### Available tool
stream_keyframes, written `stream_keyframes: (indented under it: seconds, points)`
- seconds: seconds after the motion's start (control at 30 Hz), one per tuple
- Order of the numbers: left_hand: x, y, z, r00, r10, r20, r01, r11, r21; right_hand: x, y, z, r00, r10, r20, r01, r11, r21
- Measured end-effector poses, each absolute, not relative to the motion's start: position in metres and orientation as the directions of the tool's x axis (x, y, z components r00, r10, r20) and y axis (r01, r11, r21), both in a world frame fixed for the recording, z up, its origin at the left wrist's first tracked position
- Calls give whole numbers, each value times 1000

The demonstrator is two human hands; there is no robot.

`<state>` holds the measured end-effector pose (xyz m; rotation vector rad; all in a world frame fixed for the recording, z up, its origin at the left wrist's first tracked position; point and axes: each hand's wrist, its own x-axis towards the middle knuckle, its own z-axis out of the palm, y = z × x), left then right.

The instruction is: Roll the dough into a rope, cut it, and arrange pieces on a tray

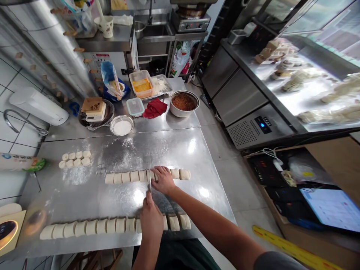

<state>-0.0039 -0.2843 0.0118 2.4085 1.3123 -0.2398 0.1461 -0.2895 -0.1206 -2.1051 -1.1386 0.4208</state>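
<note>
Our left hand (pixel 152 219) has its fingers clamped on the knife (pixel 149 173) handle. The blade stands edge-down and points away from us, crossing the middle dough row (pixel 126 176). Our right hand (pixel 163 180) lies palm-down on that same row just right of the blade, fingers loosely curved over the dough, not gripping it. The row runs left to right across the middle of the steel surface (pixel 112 198). We see cut pieces left of the knife and two more pieces past the right hand. A second row of cut dough (pixel 92 227) lies along the near edge, partly hidden by our left hand. A small cluster of dough balls (pixel 74 159) sits far left on a floured patch. Further back are a flour bowl (pixel 122 126), a red cloth (pixel 154 108) and a filling bowl (pixel 184 102).
</note>
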Motion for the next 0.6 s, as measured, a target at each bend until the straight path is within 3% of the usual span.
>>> stream_keyframes:
  seconds: [0.17, 0.27, 0.43, 0.6]
  points:
    - [-78, -323, 22, 441, 819, -368, 897, -421, 136, 152, -295, -117, 558, 830, 30, 582, -365, -726]
    - [-100, -329, 28, 455, 843, -288, 890, -422, 170, 158, -308, -112, 569, 821, 39, 575, -364, -733]
    - [-42, -312, 18, 573, 774, -268, 815, -504, 285, 168, -331, -114, 602, 798, 28, 571, -406, -714]
    - [21, -323, 1, 574, 771, -277, 814, -497, 301, 173, -339, -124, 537, 842, 48, 622, -357, -697]
